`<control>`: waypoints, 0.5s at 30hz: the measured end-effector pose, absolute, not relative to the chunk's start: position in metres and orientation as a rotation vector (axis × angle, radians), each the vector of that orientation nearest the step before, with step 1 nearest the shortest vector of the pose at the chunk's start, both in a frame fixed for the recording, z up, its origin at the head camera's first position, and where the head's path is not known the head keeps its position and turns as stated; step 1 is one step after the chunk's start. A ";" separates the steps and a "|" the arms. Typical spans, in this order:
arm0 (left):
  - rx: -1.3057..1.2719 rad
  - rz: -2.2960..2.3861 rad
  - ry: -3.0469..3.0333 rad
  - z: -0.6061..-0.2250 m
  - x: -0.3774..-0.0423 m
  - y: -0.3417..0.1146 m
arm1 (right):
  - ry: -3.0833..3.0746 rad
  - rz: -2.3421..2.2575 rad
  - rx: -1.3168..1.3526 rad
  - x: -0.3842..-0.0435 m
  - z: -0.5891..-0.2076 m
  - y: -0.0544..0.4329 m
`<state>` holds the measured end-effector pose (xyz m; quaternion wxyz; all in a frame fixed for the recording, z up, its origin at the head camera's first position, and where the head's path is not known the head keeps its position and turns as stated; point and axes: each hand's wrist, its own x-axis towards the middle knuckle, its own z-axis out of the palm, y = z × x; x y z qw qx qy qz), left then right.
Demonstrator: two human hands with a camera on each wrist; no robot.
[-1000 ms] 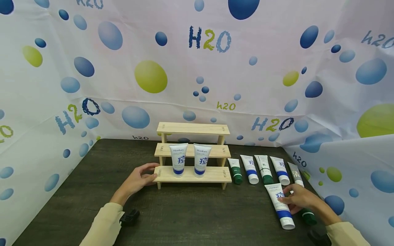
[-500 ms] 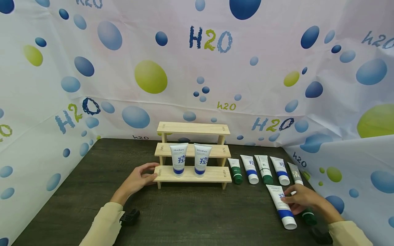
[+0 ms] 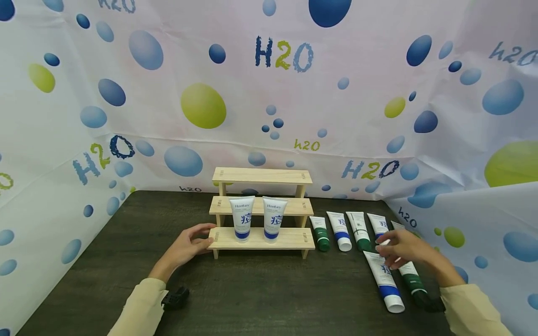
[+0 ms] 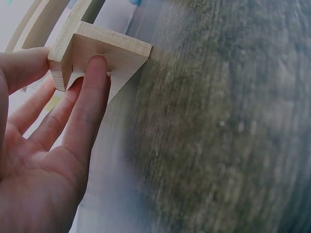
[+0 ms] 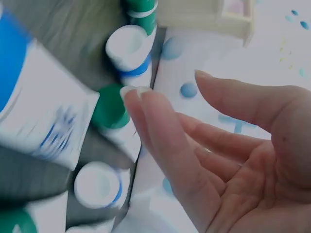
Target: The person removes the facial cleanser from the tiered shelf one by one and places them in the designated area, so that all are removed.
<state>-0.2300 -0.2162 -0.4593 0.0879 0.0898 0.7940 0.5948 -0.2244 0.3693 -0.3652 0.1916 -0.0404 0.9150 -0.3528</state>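
A three-step wooden display stand [image 3: 261,175] stands at the table's middle. My left hand [image 3: 185,246] pinches the left end of its lowest step, thumb on the edge and fingers below, as the left wrist view shows. Two white tubes with blue bands, one on the left [image 3: 242,215] and one on the right [image 3: 273,216], stand upright on that step. My right hand [image 3: 405,247] hovers with parted, slightly bent fingers and holds nothing. Beneath it lies a large blue-banded tube [image 3: 383,279], beside a white-and-green tube [image 3: 414,281] partly covered by the wrist.
Behind the right hand, a row of tubes lies flat: a small green one [image 3: 321,234], a blue-banded one [image 3: 339,232], a white one with a green cap [image 3: 359,229], another blue-banded one [image 3: 377,223] and a partly hidden one. A patterned backdrop [image 3: 269,93] encloses the dark table [image 3: 269,294].
My right hand has let go of the large blue-banded tube, which stays lying on the table, and has moved up and back toward the row. My left hand keeps its place on the stand.
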 end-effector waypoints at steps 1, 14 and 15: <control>0.260 1.778 2.357 -0.460 -0.230 -0.216 | 2.567 -1.008 -0.134 -0.225 -0.363 0.364; 0.275 1.776 2.360 -0.460 -0.229 -0.216 | 2.635 -1.103 -0.431 -0.245 -0.352 0.277; 0.270 1.778 2.355 -0.460 -0.230 -0.217 | 2.641 -1.123 -0.457 -0.247 -0.352 0.271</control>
